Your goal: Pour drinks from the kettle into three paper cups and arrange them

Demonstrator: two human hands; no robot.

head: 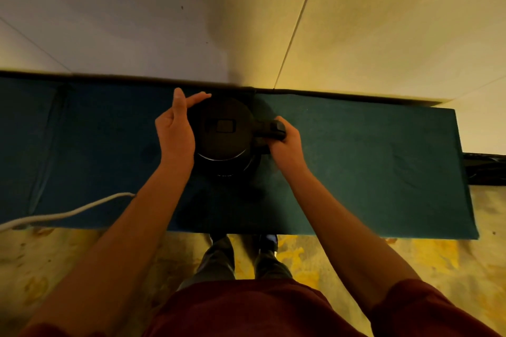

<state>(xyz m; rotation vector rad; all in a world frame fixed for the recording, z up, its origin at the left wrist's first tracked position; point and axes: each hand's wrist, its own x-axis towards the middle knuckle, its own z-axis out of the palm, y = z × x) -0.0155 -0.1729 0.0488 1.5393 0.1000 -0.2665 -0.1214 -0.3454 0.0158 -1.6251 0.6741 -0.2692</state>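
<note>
A black electric kettle (223, 131) stands upright on the dark teal cloth of the table (369, 161), close to the wall. Its lid is down and its handle points right. My right hand (284, 142) is wrapped around that handle. My left hand (175, 126) rests flat against the kettle's left side, fingers stretched out and curved round its far edge. No paper cups are in view.
A white cable (65, 212) runs off the table's front left edge. The wall (164, 22) rises straight behind the table. The table's right end (462, 172) meets a dark object. My legs and shoes (243, 254) stand on a yellow mottled floor.
</note>
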